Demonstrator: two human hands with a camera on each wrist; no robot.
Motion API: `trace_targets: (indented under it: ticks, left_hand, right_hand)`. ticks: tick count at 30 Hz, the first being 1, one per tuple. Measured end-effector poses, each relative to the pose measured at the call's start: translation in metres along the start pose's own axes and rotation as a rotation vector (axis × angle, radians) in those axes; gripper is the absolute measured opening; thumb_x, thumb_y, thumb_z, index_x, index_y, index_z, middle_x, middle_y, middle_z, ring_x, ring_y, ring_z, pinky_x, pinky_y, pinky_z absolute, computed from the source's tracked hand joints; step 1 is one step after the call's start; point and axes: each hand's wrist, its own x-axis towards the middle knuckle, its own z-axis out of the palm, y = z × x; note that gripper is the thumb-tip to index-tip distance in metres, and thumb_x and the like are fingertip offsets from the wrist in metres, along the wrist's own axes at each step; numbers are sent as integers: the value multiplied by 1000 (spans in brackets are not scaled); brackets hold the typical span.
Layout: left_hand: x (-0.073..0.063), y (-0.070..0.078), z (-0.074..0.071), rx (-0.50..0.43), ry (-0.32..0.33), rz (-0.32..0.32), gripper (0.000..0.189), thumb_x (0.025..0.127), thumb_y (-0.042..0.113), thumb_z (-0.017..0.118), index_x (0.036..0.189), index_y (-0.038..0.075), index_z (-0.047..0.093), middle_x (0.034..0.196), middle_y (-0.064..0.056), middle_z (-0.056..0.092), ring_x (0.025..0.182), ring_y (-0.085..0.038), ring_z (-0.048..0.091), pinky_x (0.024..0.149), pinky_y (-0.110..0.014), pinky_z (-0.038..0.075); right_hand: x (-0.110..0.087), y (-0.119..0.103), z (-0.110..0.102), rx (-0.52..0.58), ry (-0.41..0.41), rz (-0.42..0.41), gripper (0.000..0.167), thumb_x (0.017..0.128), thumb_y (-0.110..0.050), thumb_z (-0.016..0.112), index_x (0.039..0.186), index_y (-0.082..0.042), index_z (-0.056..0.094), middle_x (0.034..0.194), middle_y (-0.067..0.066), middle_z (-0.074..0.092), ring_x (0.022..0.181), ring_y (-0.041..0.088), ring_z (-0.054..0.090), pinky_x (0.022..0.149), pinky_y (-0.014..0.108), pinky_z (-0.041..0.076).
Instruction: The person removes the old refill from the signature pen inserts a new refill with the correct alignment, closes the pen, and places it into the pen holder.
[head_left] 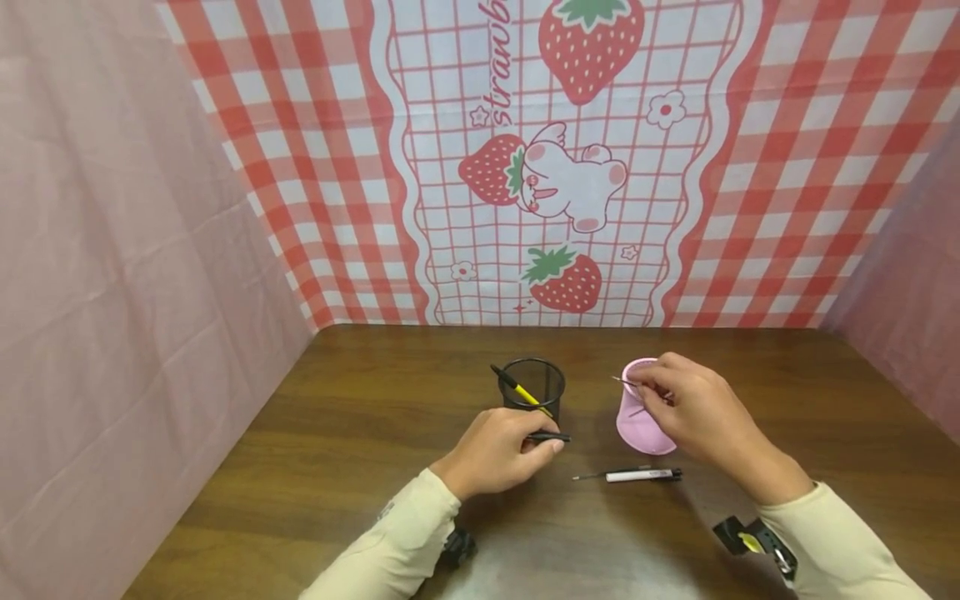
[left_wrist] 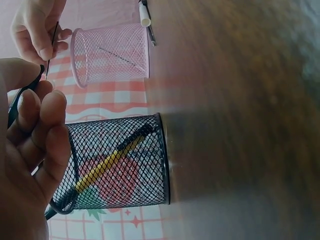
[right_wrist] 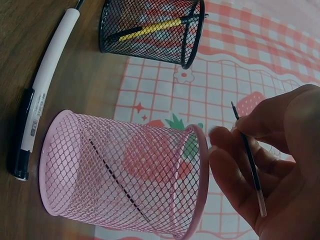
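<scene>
While pinching a refill (right_wrist: 253, 167) in the right grip (head_left: 697, 408) by the rim of the pink cup (head_left: 647, 435), holding a black pen piece (head_left: 552, 436) in the left grip (head_left: 498, 450) beside the black cup (left_wrist: 164, 165), with bare bench (head_left: 588, 400) between cups and toward both side edges.

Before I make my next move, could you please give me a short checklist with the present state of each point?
1. Refill secure in the right hand: ok, pinched between thumb and fingers.
2. Refill placed inside the pink cup: not ok, it is in the hand by the rim.
3. Pink cup upright: ok, with one thin stick inside.
4. Left hand free: not ok, it holds a black piece.
5. Black cup upright: ok, with the yellow pen leaning inside.
6. White pen fitted with a refill: cannot tell.
</scene>
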Motion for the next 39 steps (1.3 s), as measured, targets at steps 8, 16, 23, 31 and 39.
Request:
trace_targets:
  ticks: [8, 16, 23, 31, 39]
  left_hand:
    - [-2, 0, -2, -13, -13, -18, 12, 94, 27, 70, 99, 17, 73, 77, 13, 63, 62, 4, 47, 58, -12, 39]
    - [-1, 0, -1, -3, -2, 0, 12, 94, 28, 70, 99, 17, 72, 80, 12, 67, 65, 5, 50, 60, -12, 41]
    - [1, 0, -1, 2, -16, 0, 12, 95, 28, 70, 99, 17, 72, 83, 12, 69, 67, 6, 52, 63, -12, 43]
    - [2, 1, -1, 25, -16, 6, 11, 94, 28, 70, 99, 18, 73, 82, 13, 68, 67, 6, 52, 64, -13, 44]
    - [1, 0, -2, 9, -15, -4, 12, 95, 28, 69, 99, 17, 73, 83, 11, 69, 66, 4, 52, 62, -14, 44]
  right_hand:
    - [-1, 1, 2, 43, 15, 16, 28, 73, 10, 77, 97, -5, 78, 84, -4, 60, 70, 8, 49, 59, 19, 37]
    - [-2, 3, 4, 70, 13, 53, 26, 74, 7, 73, 94, -9, 76, 78, -9, 53, 65, 9, 47, 56, 15, 35]
    - [-4, 5, 4, 60, 23, 68, 26, 71, 6, 78, 92, -9, 76, 78, -8, 53, 67, 9, 49, 57, 15, 37]
    - [-3, 4, 0, 49, 9, 56, 24, 70, 3, 80, 89, -12, 75, 79, -10, 55, 67, 6, 50, 58, 15, 39]
    - [-1, 1, -3, -18, -3, 15, 22, 73, -4, 81, 90, -16, 74, 78, -14, 55, 66, 5, 51, 56, 18, 39]
